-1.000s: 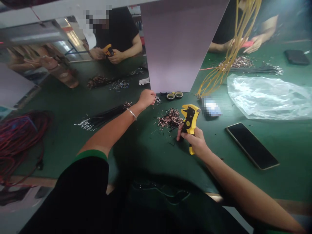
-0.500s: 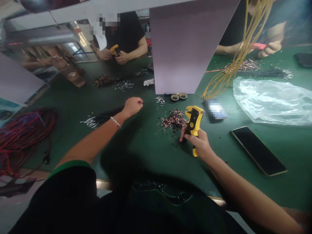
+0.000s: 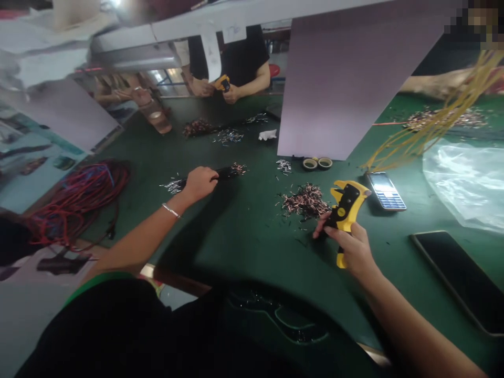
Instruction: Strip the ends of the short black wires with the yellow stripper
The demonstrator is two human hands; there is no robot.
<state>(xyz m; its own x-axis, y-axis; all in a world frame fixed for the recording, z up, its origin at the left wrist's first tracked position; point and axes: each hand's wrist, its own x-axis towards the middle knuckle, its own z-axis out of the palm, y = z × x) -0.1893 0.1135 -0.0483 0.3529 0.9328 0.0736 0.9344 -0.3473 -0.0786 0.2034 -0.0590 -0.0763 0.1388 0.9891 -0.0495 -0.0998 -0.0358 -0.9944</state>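
My left hand [image 3: 201, 181] lies over a bundle of thin black wires [image 3: 227, 173], its fingers curled closed on them. The wires' silvery ends [image 3: 173, 186] fan out to the left of the hand, and coppery ends show to its right. How many wires the fingers hold is hidden. In my right hand [image 3: 356, 244] is a yellow and black wire stripper [image 3: 346, 205], held upright with its jaws toward the upper left. A heap of short dark and coppery wire scraps [image 3: 305, 201] lies just left of the tool on the green table [image 3: 252, 236].
Two black tape rolls [image 3: 317, 164] sit by a pale divider panel [image 3: 318, 89]. On the right are a keypad phone [image 3: 386, 191], a large dark phone [image 3: 460, 278] and a clear plastic bag [image 3: 464, 184]. Coiled red cables [image 3: 86, 205] lie left. Co-workers' hands [image 3: 232, 94] work across the table.
My left hand has moved back onto the black wire bundle, its fingers now over the wires. The right hand still holds the wire stripper. The view has turned left.
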